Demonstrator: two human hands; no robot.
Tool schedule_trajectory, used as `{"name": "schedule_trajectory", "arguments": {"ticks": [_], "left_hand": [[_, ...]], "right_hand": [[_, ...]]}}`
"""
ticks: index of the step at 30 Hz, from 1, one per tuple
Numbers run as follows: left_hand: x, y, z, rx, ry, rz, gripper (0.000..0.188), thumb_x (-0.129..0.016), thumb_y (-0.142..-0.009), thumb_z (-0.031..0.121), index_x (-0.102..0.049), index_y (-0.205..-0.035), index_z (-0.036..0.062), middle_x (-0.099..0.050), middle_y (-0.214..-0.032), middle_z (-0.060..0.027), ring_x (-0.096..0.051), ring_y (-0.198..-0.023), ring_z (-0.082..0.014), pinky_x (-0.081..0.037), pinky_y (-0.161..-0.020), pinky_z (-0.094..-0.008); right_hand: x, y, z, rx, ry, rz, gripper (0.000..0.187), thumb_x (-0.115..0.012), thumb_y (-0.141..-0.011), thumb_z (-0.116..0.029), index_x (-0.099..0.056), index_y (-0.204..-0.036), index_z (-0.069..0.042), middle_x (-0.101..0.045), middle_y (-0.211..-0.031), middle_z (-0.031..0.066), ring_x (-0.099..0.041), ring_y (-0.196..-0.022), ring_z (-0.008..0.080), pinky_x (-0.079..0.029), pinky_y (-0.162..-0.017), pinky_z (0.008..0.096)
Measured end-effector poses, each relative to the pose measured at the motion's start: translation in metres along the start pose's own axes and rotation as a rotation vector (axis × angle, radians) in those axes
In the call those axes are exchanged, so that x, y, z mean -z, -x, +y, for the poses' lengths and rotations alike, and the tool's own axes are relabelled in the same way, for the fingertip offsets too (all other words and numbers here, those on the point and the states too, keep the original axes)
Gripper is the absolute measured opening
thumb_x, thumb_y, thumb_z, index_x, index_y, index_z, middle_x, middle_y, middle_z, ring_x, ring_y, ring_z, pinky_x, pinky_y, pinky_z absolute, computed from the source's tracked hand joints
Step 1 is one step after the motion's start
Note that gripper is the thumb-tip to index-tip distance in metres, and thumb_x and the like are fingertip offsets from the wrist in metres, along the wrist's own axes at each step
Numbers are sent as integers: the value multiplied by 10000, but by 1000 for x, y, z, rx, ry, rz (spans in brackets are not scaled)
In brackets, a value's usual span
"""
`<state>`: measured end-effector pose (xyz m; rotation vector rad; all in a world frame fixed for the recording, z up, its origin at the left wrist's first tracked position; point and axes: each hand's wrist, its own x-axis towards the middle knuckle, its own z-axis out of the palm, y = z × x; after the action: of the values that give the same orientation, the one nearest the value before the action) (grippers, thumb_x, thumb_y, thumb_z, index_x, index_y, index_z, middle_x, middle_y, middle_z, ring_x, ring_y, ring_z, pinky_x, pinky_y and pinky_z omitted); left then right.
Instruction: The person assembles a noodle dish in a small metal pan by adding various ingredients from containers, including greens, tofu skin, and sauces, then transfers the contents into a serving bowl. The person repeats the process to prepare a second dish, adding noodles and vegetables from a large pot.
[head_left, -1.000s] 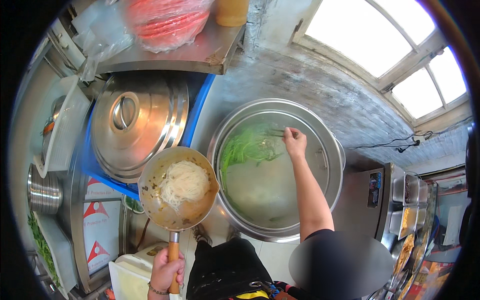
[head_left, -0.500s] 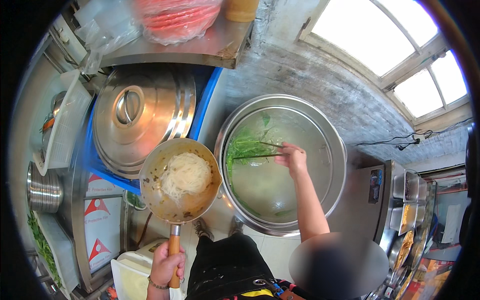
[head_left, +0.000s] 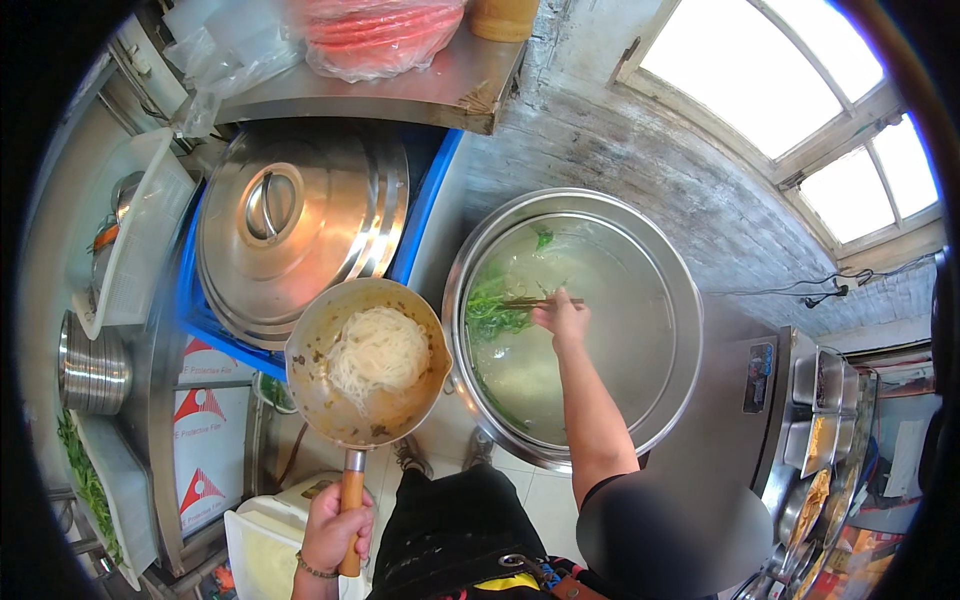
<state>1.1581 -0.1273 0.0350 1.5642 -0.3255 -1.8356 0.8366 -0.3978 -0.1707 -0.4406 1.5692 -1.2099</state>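
Note:
My left hand point(head_left: 337, 528) is wrapped round the wooden handle of a saucepan point(head_left: 312, 410). White noodles point(head_left: 377, 350) sit in it, with bits of dark green in a little broth. Over the big round steel pot point(head_left: 690, 330) on the right, my right hand point(head_left: 563, 318) grips a pair of chopsticks point(head_left: 528, 302). Their sticks lie close together, and the tips reach into a clump of leafy greens point(head_left: 490, 312) at the left of the pot. Cloudy liquid point(head_left: 610, 350) fills the pot, and a few loose leaves float near its far and near sides.
A large lidded steel pot point(head_left: 300, 215) stands in a blue frame behind the saucepan. Above it is a steel shelf point(head_left: 400, 110) with bagged red items point(head_left: 380, 35). White baskets point(head_left: 150, 235) line the left; steel food trays point(head_left: 820, 440) line the right. A brick wall point(head_left: 600, 140) rises behind.
The chopsticks have closed from spread apart to nearly together on the greens. My right hand has shifted slightly left in the pot. My left hand still holds the saucepan.

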Motion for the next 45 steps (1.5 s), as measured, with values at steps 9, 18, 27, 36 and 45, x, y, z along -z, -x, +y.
{"name": "schedule_trajectory", "arguments": {"ticks": [9,18,27,36,45], "left_hand": [[-3,-5,-2,-16,-68,-20,160,-538,-772,18,-458,-911,11,-464,-583,-56,-443,-368,-122,-397,-325,-279],[-10,-8,3,-42,-107,-62,152,-547,-758,27,-471,-889,13,-490,-599,-48,-470,-394,-112,-413,-348,-266],[-13,-14,6,-85,-172,-143,133,-549,-763,39,-476,-873,28,-487,-602,-42,-467,-407,-107,-411,-352,-263],[-17,-18,13,-81,-209,-195,116,-564,-774,51,-476,-848,37,-488,-604,-34,-469,-409,-101,-413,-351,-264],[-18,-33,22,-79,-324,-224,99,-559,-777,68,-487,-840,44,-484,-612,-18,-458,-416,-92,-411,-364,-264]], "right_hand": [[54,20,-19,-103,-256,-106,331,-492,-948,-262,-560,-918,61,-624,-838,192,-638,-662,253,-590,-618,380],[84,65,-109,67,-364,-219,339,-494,-948,-276,-571,-911,52,-638,-793,198,-644,-604,220,-586,-589,340],[104,111,-197,287,-371,-228,358,-516,-940,-300,-590,-910,49,-651,-795,186,-654,-608,215,-589,-563,341],[122,127,-232,411,-406,-221,365,-533,-932,-309,-600,-894,48,-659,-791,190,-668,-614,221,-601,-576,357],[125,164,-295,607,-358,-215,364,-510,-945,-286,-592,-904,66,-657,-800,203,-671,-621,219,-600,-587,340]]}}
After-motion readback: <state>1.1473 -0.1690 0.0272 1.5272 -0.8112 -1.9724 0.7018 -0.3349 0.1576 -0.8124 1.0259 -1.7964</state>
